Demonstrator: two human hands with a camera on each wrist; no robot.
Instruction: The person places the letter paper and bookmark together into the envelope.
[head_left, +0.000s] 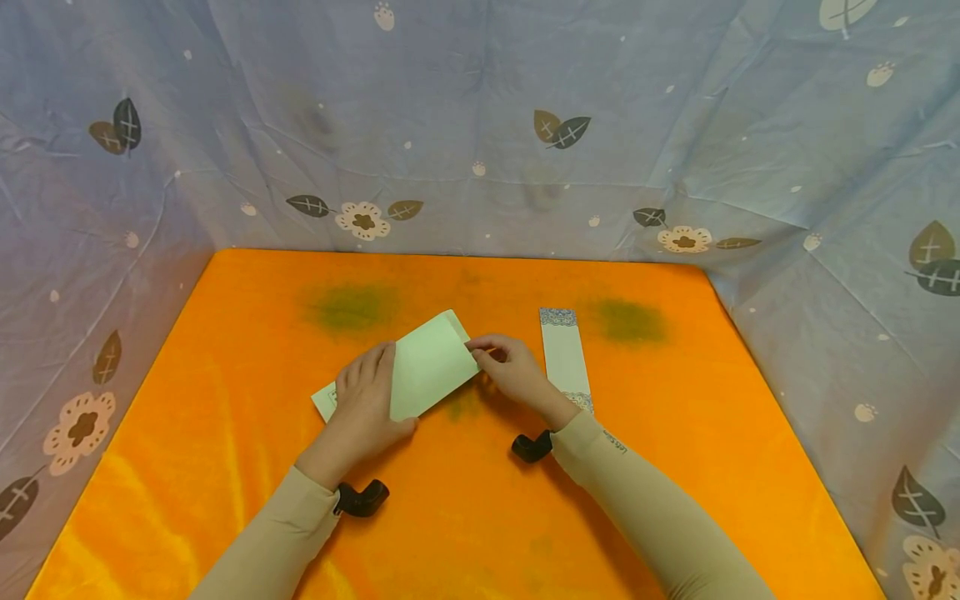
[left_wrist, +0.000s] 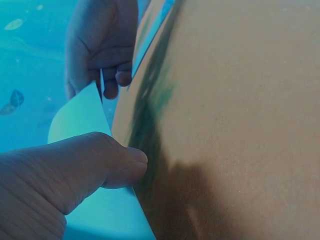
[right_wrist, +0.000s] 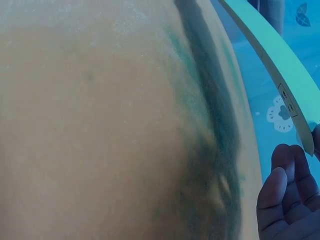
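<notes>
A pale green folded paper is held slantwise above the orange-covered table, its far right end showing a lighter inner strip. My left hand grips its left part, fingers over the broad face and the thumb along the near edge. At the right end, my right hand pinches the corner between thumb and forefinger. The right wrist view shows the paper's narrow edge with a small printed box; part of the right hand is cut off there.
Just right of my right hand lies a white paper strip with blue patterned ends. The orange cloth has dark green smudges. A bluish curtain with leaves and flowers encloses the back and sides.
</notes>
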